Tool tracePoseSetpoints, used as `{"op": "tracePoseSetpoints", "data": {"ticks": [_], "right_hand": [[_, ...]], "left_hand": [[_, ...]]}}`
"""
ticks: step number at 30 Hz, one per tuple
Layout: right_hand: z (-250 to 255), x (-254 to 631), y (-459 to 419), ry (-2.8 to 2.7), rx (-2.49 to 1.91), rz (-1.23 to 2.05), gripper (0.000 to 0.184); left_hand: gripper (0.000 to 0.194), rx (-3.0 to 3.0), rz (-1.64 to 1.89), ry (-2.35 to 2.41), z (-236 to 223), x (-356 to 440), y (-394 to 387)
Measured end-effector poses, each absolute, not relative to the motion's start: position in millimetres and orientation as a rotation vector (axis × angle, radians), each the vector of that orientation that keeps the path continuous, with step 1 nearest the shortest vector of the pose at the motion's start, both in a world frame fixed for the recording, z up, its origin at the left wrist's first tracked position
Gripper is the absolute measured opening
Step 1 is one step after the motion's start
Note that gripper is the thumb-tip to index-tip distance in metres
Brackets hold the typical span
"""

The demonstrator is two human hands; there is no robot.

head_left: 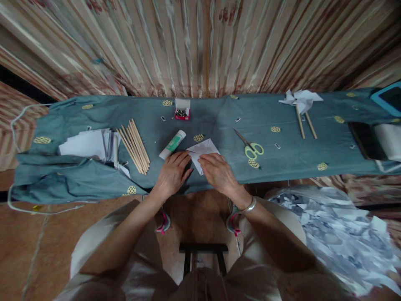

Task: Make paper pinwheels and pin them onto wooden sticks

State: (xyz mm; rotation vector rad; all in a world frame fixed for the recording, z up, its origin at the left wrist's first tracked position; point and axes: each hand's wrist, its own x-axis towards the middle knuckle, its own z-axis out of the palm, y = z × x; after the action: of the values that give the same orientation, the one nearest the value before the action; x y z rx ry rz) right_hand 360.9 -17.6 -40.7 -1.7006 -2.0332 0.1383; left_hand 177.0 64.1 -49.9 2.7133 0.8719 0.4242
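Observation:
A white square of paper (206,147) with fold or cut lines lies on the cloth between my hands, one corner pointing away from me. My left hand (173,173) rests at its left corner, fingers stretched forward and thumb apart. From the right, my right hand (218,172) covers the paper's near right part, its fingers curled together on the sheet; the fingertips' grip is partly hidden. Just beyond my left hand lies a white and green glue stick (173,144). To the right of the paper are scissors (250,147) with light green handles, apart from my hand.
Wooden sticks (134,146) and white paper sheets (86,144) lie on the left. A small red box (182,115) of metal pins stands open at the back. Paper pinwheels (301,100) on sticks lie right. A bag of paper pieces (341,234) is below.

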Motion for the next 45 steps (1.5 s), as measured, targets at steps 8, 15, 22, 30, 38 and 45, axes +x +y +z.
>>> {"op": "tracePoseSetpoints", "data": {"ticks": [8,15,22,30,38,45], "right_hand": [[-39.1,348.1,0.7,-2.145,-1.692,0.235,0.034],[-38.7,349.2,-7.8,-2.174,-1.679,0.203,0.033],[-35.9,353.0,-23.9,-2.156,-1.633,0.261,0.032],[-38.4,356.7,-25.5,-2.097,-1.619,0.332,0.035],[-40.3,358.0,-25.2,-2.066,-1.605,0.356,0.035],[-38.5,357.9,-24.4,-2.068,-1.612,0.368,0.033]], "left_hand": [[0.039,2.687,0.415,0.896,-49.7,176.3,64.6],[0.035,2.677,0.445,0.911,-50.1,175.9,65.3],[0.024,2.631,0.502,0.966,-46.9,183.9,70.7],[0.035,2.464,0.617,1.170,-54.9,197.6,86.8],[0.033,2.339,0.675,1.133,-61.5,194.2,99.1],[0.013,2.308,0.668,1.127,-60.5,193.2,108.2]]}}
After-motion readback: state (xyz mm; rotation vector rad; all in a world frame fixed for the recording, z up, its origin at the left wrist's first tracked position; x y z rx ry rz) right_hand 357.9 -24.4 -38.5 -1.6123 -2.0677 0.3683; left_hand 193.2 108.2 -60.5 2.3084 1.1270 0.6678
